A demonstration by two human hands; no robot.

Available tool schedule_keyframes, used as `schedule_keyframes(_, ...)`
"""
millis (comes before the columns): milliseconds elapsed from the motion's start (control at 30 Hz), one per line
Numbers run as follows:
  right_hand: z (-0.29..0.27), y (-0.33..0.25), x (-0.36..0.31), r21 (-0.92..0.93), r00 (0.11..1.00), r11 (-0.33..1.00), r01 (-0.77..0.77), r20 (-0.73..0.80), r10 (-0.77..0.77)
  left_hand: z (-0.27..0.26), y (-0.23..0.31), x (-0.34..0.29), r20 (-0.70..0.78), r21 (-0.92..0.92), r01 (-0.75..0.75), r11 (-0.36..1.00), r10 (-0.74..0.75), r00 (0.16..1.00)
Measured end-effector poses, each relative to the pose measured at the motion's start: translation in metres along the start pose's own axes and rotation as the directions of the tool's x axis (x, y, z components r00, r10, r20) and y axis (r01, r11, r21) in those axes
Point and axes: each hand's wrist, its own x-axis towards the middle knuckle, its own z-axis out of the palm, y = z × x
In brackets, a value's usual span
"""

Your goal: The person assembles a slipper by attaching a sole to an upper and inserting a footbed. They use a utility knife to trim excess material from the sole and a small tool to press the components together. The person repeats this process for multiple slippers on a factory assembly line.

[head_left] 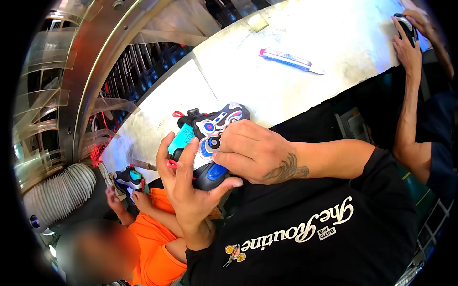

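A small white, black and blue sneaker [220,120] with red loops and a turquoise insole is in front of me, just off the table's near edge. Round blue and grey dial-like parts sit on its side, and a black and blue end shows below; I cannot tell whether this is one shoe or a pair. My left hand [185,183] is closed around its lower left side, thumb beneath. Over its right side, my right hand [255,151] has its fingers curled in against the round part. Whatever those fingertips pinch is hidden.
A slim white and blue tool [292,61] with a pointed tip lies on the white table [229,57], near a yellowish block [258,22]. At left, a person in orange [155,243] handles another shoe [128,178]. Another person's hands hold a dark shoe [405,28] at far right.
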Motion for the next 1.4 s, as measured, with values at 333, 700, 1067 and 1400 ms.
schedule_keyframes(333, -0.001, 0.001, 0.008, 0.047, 0.979, 0.996, -0.082, 0.189, 0.071, 0.002, -0.001, 0.006, -0.005, -0.031, -0.026, 0.999, 0.026, 1.0)
schedule_keyframes(700, -0.005, -0.014, 0.0, 0.037, 0.985, 0.986, -0.163, -0.048, 0.165, 0.005, -0.003, 0.006, -0.064, 0.033, -0.089, 0.995, 0.091, 0.994)
schedule_keyframes(1067, -0.003, -0.009, -0.008, 0.103, 0.993, 0.99, -0.097, -0.054, 0.103, 0.016, 0.001, 0.011, -0.127, 0.045, -0.106, 0.993, 0.111, 0.986)
schedule_keyframes(1400, -0.014, 0.016, -0.002, 0.226, 0.973, 0.969, -0.103, 0.225, 0.051, 0.006, 0.002, 0.02, 0.049, 0.058, -0.209, 0.976, 0.206, 0.977)
